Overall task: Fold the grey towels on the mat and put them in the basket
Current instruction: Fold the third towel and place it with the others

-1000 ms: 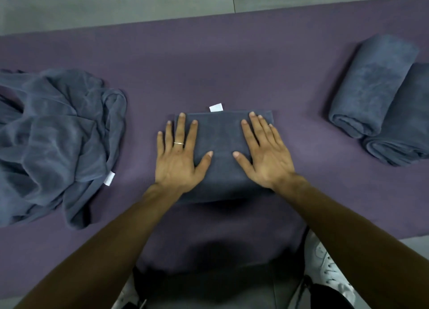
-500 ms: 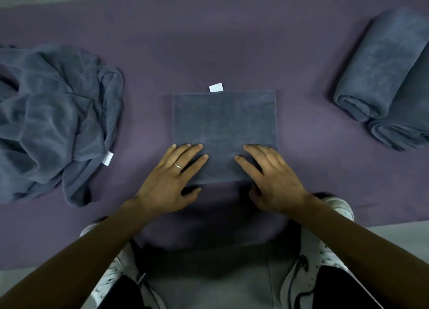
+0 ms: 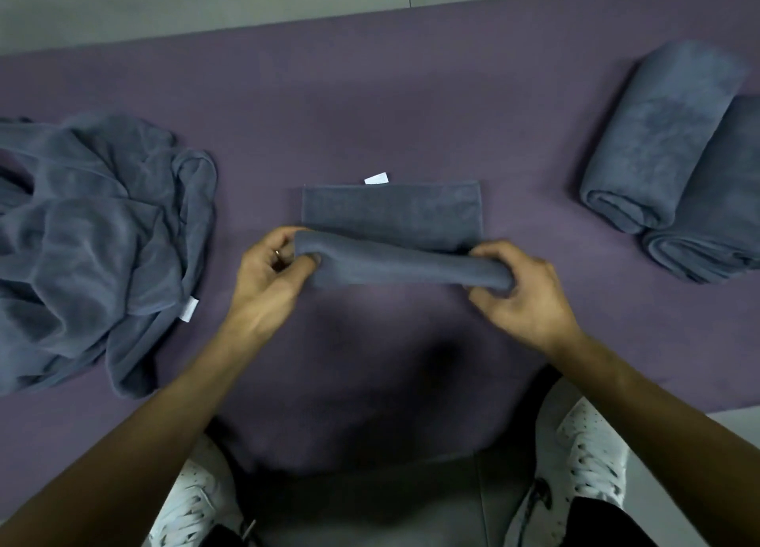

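Observation:
A folded grey towel (image 3: 392,213) lies in the middle of the purple mat (image 3: 370,94), a white tag at its far edge. Its near edge is lifted and curled over into a roll. My left hand (image 3: 267,283) pinches the left end of that roll, and my right hand (image 3: 522,291) grips the right end. A heap of unfolded grey towels (image 3: 90,242) lies at the left. Two rolled grey towels (image 3: 666,143) rest side by side at the right. No basket is in view.
Grey floor (image 3: 205,3) runs beyond the mat's far edge. My white shoes (image 3: 584,456) stand at the mat's near edge, on both sides of the bottom of the view.
My hands slid from pressing flat on the towel to its near edge, then took hold of the two near corners and lifted and rolled that edge forward.

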`<action>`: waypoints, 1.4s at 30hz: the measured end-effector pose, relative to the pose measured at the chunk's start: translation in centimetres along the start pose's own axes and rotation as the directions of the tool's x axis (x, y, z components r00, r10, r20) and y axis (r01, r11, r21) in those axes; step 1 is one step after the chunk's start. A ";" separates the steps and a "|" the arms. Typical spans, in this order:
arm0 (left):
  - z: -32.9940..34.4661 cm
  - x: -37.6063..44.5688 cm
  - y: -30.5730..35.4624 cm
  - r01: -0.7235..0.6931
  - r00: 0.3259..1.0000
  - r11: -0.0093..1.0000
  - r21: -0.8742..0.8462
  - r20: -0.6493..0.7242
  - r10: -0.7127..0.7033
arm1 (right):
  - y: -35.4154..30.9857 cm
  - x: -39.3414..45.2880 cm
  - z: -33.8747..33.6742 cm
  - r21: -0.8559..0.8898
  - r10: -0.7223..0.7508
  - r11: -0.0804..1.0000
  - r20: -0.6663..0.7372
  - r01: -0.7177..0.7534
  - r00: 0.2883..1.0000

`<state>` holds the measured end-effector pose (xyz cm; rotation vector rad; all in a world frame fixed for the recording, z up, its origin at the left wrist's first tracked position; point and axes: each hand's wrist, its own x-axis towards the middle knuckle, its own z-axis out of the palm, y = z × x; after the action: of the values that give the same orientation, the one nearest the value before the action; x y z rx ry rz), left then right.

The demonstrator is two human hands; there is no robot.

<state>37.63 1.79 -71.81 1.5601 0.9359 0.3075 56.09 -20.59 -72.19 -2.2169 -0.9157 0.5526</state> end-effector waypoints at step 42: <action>2.5 0.8 -2.1 -0.037 0.932 0.960 0.277 -0.338 0.134 | -1.4 6.4 2.3 -0.065 0.213 0.974 -0.057 -0.217 0.975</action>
<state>39.02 0.46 -74.57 1.8332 1.2293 0.5583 58.35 -14.17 -73.52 -2.4000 -0.6832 0.5687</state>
